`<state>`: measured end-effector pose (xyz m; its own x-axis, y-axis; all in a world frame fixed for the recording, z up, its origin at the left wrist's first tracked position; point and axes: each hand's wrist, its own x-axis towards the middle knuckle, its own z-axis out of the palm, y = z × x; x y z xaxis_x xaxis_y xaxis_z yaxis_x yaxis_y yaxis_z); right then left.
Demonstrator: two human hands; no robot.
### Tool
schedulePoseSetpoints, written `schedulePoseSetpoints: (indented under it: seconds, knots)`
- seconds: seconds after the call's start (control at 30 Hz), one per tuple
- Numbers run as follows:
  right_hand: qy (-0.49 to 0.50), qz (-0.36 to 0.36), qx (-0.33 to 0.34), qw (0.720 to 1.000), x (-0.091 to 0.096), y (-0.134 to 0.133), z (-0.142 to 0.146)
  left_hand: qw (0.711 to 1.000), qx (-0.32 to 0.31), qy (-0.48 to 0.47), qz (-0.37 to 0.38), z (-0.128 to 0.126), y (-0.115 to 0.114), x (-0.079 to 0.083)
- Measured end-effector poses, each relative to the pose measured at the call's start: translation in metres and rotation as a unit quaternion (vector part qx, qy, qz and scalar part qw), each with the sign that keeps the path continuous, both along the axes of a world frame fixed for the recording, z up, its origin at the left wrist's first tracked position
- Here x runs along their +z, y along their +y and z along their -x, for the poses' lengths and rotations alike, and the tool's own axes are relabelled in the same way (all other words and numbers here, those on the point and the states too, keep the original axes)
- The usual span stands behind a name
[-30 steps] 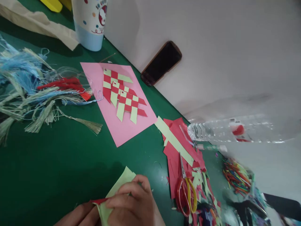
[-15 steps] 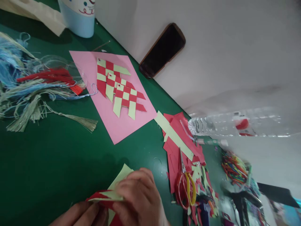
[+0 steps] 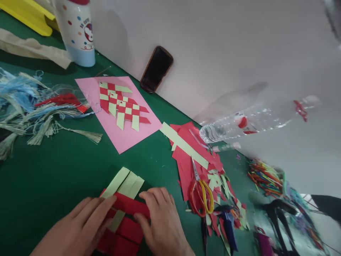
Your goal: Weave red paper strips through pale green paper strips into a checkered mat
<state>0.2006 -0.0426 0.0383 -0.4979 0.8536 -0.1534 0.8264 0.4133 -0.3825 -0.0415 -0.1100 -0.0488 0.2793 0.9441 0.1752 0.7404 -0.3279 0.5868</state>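
A woven piece of red and pale green paper strips (image 3: pixel 130 205) lies flat on the green mat near the bottom of the view. My left hand (image 3: pixel 82 222) presses on its left side, fingers over the red and green strips. My right hand (image 3: pixel 160 218) grips its right side, with fingers on a red strip. Pale green strip ends (image 3: pixel 122 183) stick out beyond my fingers toward the far side. The lower end of the weave runs out of the frame.
A pink sheet (image 3: pixel 97 94) holds a finished red-green weave (image 3: pixel 124 106). To the right lie red paper scraps (image 3: pixel 195 167) with yellow-handled scissors (image 3: pixel 201 197). A clear plastic bottle (image 3: pixel 245 121), a phone (image 3: pixel 156 69), tassels (image 3: pixel 34 113) and a polka-dot flask (image 3: pixel 76 35) stand around.
My hands have moved apart. The small folded paper between them is now a flat, wider red-green weave on the mat. The view has swung, shifting the table objects left and up.
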Motion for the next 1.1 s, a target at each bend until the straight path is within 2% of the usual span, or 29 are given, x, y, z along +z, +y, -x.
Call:
schedulePoseSetpoints:
  seconds: [0.2, 0.33, 0.43, 0.53, 0.63, 0.8, 0.87, 0.97, 1.1]
  knots:
    - [0.002, 0.037, -0.040, 0.999, -0.004, -0.003, 0.005, 0.998, 0.016, 0.055, 0.009, -0.011, 0.021, 0.026]
    - [0.020, 0.037, -0.034, 0.999, -0.005, -0.003, 0.005, 0.997, 0.034, 0.047, 0.047, -0.011, 0.026, 0.028]
    - [0.094, 0.055, -0.055, 0.992, 0.001, -0.003, 0.007, 0.996, 0.039, 0.039, 0.070, -0.010, 0.025, 0.028]
    - [0.209, 0.123, -0.084, 0.967, 0.016, -0.002, 0.014, 0.995, 0.042, 0.028, 0.083, -0.010, 0.026, 0.030]
    - [0.299, 0.195, -0.069, 0.932, 0.028, 0.004, 0.021, 0.994, 0.048, 0.017, 0.093, -0.011, 0.028, 0.035]
    - [0.379, 0.254, -0.056, 0.888, 0.023, 0.028, 0.021, 0.993, 0.061, 0.005, 0.099, -0.012, 0.031, 0.041]
    - [0.370, 0.258, -0.043, 0.892, 0.020, 0.036, 0.020, 0.993, 0.065, 0.004, 0.098, -0.012, 0.030, 0.040]
    - [0.329, 0.241, -0.005, 0.913, 0.023, 0.039, 0.025, 0.992, 0.053, 0.008, 0.114, -0.012, 0.028, 0.034]
    - [0.339, 0.237, 0.023, 0.910, 0.034, 0.036, 0.035, 0.991, 0.066, 0.012, 0.118, -0.010, 0.027, 0.027]
